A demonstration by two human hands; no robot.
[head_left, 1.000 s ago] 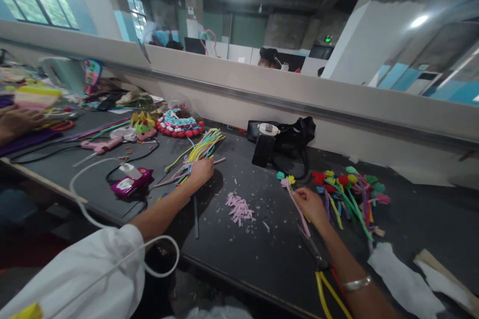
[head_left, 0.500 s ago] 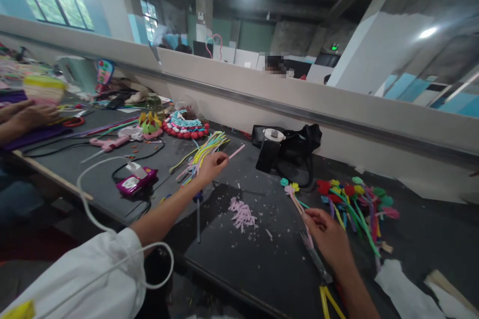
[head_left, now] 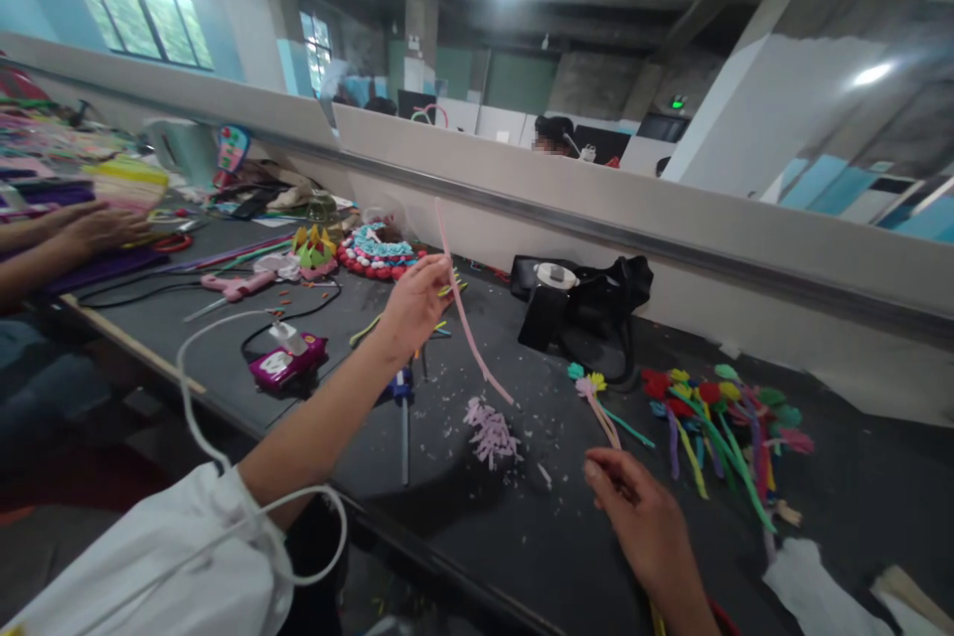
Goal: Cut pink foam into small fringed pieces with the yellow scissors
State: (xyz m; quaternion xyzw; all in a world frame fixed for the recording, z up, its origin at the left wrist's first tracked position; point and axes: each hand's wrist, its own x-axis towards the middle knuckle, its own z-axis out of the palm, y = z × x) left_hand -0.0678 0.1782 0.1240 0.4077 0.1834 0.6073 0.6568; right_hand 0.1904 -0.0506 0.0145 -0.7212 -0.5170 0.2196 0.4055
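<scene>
Raised over the table, my left hand [head_left: 421, 303] pinches a long pink pipe cleaner [head_left: 469, 333], which slants down toward a pile of short lilac clippings [head_left: 492, 432]. Behind that hand, a bundle of coloured pipe cleaners [head_left: 365, 330] is mostly covered. My right hand [head_left: 641, 507] is low over the table with its fingers loosely curled and apart, nothing visible between them. Just beyond its fingertips lie small fluffy flowers [head_left: 588, 383] on pipe-cleaner stems. A yellow handle [head_left: 657, 620] shows beside the right wrist; the rest is hidden.
Many finished fluffy flowers [head_left: 715, 407] lie at the right. A black bag [head_left: 607, 303] rests against the partition [head_left: 477, 184]. On the left are a pink glue gun [head_left: 237, 286], a purple power socket [head_left: 287, 363] and a blue-handled screwdriver [head_left: 403, 417]. Another person's hands [head_left: 96, 231] work at far left.
My left hand has lifted the pink pipe cleaner from near the bundle, so its full length now shows. My right hand has come away from the flower stems, and the scissors blades are now out of sight.
</scene>
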